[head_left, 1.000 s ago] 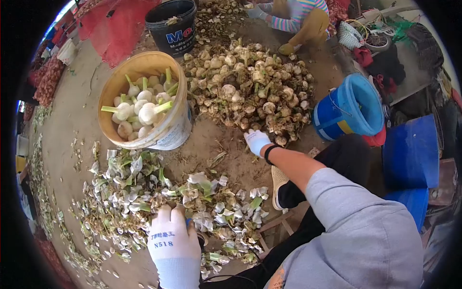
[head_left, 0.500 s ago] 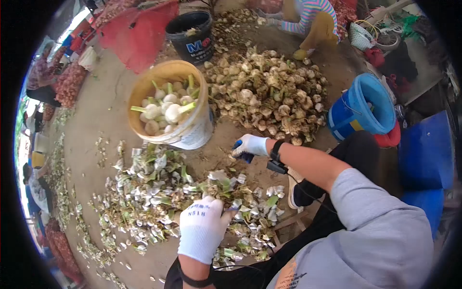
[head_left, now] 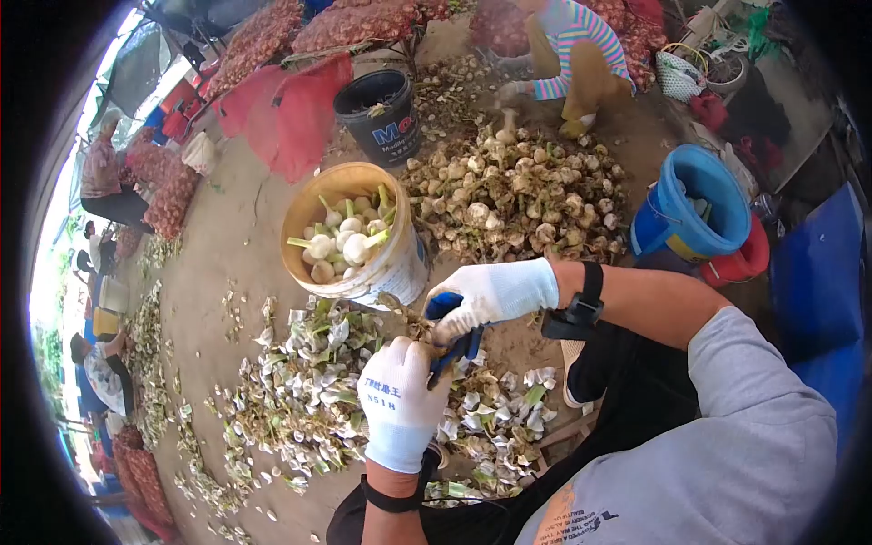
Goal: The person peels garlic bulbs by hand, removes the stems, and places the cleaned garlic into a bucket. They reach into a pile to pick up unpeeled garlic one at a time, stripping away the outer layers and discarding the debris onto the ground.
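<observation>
Writing: the glove of the left hand [head_left: 404,395] carries "N518" in blue, with a line of characters above it. On the black bucket [head_left: 372,145] a big "M" can be read, the rest is only partly clear. The grey shirt [head_left: 672,463] has small print, where "BEAUTIFUL" seems readable.
Held garlic: one dry, brownish garlic [head_left: 411,320] is between the two hands, above the peelings [head_left: 318,391] and near the pale bucket [head_left: 404,271]. The fingers hide much of it.
Direction: its visible dry part points up and to the left of the view, away from the fingers; the long axis lies slanting.
Left grip: closed on the garlic, fingers bent.
Right grip: the right hand [head_left: 495,295] is also closed on the garlic, and its glove shows blue on the palm side.
Ground: bare brown ground [head_left: 213,263], with white and green peelings spread under the hands and a heap of unclean bulbs [head_left: 527,195] beyond them.
Buckets: the pale one contains white bulbs [head_left: 350,245] with green stems; the blue bucket [head_left: 668,232] stands right of the heap.
Room: red net sacks [head_left: 354,25] at the back, a person in striped sleeves [head_left: 581,64] crouching behind the heap, more people at the left edge.
</observation>
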`<act>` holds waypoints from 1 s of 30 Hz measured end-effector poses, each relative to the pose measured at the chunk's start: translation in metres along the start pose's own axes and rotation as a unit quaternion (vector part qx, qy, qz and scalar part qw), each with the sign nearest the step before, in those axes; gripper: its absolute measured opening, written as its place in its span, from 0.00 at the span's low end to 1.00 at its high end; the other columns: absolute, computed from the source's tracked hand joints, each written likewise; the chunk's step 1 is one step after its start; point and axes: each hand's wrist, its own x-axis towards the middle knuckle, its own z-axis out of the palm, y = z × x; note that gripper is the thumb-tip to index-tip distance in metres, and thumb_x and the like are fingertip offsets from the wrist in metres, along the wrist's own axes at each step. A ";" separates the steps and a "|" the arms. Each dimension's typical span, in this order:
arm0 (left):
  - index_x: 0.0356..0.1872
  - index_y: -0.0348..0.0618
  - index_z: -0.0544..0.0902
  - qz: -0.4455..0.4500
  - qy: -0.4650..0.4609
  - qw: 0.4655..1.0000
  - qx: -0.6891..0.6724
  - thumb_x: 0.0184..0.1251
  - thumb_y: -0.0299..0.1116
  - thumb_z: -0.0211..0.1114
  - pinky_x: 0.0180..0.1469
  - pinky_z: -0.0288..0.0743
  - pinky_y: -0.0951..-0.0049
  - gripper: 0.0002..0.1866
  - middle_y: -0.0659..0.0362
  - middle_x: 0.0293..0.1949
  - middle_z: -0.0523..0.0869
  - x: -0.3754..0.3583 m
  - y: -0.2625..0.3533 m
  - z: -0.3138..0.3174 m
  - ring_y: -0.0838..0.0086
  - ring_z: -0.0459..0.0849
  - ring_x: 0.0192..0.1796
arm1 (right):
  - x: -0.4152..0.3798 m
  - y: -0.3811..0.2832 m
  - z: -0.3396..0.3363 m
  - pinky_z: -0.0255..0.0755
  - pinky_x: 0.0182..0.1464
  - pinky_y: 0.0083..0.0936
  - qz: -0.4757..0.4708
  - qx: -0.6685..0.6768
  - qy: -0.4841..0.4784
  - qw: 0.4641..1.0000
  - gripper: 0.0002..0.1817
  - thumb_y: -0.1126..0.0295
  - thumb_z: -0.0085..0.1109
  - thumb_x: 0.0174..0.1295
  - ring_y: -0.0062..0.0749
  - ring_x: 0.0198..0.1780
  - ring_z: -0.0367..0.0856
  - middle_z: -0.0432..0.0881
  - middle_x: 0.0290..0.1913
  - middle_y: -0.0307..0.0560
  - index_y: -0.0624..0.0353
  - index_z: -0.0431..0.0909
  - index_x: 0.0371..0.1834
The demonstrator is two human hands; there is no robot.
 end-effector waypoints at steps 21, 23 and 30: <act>0.33 0.42 0.79 -0.032 0.001 0.998 -0.054 0.49 0.21 0.76 0.33 0.72 0.55 0.14 0.53 0.29 0.77 0.014 -0.006 0.011 0.52 0.80 0.31 | -0.004 0.005 0.005 0.78 0.59 0.37 -0.228 -0.285 0.183 0.913 0.31 0.57 0.81 0.56 0.44 0.56 0.85 0.84 0.54 0.52 0.58 0.82 0.62; 0.31 0.43 0.78 -0.032 0.026 0.998 -0.040 0.48 0.21 0.76 0.32 0.72 0.55 0.14 0.53 0.29 0.77 0.012 -0.003 0.012 0.53 0.79 0.30 | -0.003 0.007 0.010 0.78 0.58 0.37 -0.266 -0.256 0.215 0.904 0.31 0.59 0.82 0.55 0.44 0.56 0.83 0.82 0.53 0.50 0.56 0.82 0.61; 0.26 0.46 0.75 -0.049 0.085 0.995 0.009 0.47 0.22 0.78 0.30 0.69 0.56 0.16 0.55 0.27 0.76 0.006 0.007 0.006 0.55 0.78 0.28 | -0.004 -0.005 0.019 0.77 0.59 0.34 -0.297 -0.255 0.220 0.894 0.34 0.62 0.85 0.51 0.39 0.56 0.81 0.80 0.53 0.47 0.54 0.82 0.62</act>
